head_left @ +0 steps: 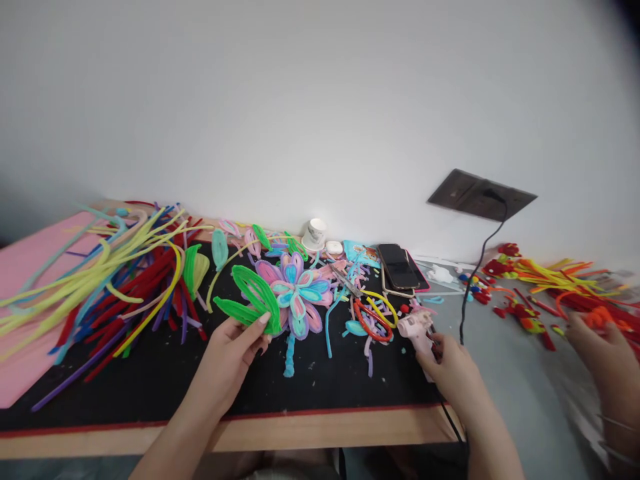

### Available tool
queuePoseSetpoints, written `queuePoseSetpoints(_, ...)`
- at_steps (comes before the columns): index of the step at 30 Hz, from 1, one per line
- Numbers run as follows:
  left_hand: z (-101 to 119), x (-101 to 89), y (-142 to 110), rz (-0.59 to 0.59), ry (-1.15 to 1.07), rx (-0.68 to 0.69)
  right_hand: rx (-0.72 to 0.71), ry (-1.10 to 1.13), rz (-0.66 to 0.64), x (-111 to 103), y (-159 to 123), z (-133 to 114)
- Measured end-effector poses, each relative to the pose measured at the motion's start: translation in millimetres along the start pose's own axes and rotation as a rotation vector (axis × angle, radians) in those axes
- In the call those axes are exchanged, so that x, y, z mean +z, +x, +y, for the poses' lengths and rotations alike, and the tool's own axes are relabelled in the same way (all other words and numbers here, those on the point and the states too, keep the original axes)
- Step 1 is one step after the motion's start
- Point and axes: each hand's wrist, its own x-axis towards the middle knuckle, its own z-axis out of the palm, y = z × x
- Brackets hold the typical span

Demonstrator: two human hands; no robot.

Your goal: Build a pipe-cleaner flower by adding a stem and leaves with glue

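Note:
My left hand (234, 347) pinches two green pipe-cleaner leaves (253, 297) at their base, beside a pink, purple and blue pipe-cleaner flower (296, 293) that lies on the black mat (150, 380). My right hand (445, 360) is wrapped round the handle of a pink glue gun (416, 327), whose black cord (473, 280) runs up to a dark wall socket (481, 195).
A big heap of yellow, red and blue pipe cleaners (100, 280) covers the left. Loose loops (373, 317), two phones (399, 267) and a small white cup (315, 235) lie behind. Another person's hand (603, 347) works among red and orange pieces (550, 280) at right.

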Motion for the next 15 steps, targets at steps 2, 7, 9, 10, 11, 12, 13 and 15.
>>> queuePoseSetpoints(2, 3, 0.7, 0, 0.009, -0.060, -0.043, 0.051, 0.007, -0.048, 2, 2, -5)
queuePoseSetpoints(7, 5, -0.7, 1, 0.025, -0.113, -0.087, 0.170, 0.040, 0.041, -12, 0, -22)
queuePoseSetpoints(9, 4, -1.7, 1, 0.025, -0.086, -0.068, 0.179, 0.126, 0.141, -21, -6, -27)
queuePoseSetpoints(10, 4, -2.1, 1, 0.024, -0.076, -0.058, 0.165, 0.197, 0.185, -25, -10, -30)
queuePoseSetpoints(11, 3, -2.4, 1, 0.021, -0.074, -0.050, 0.138, 0.288, 0.208, -28, -15, -32)
queuePoseSetpoints(12, 3, -2.6, 1, 0.018, -0.081, -0.048, 0.097, 0.404, 0.209, -30, -20, -35)
queuePoseSetpoints(13, 2, -2.8, 1, 0.017, -0.095, -0.053, 0.046, 0.534, 0.186, -30, -25, -39)
queuePoseSetpoints(15, 3, -3.3, 1, 0.047, -0.105, -0.057, -0.049, 0.808, 0.077, -26, -37, -48)
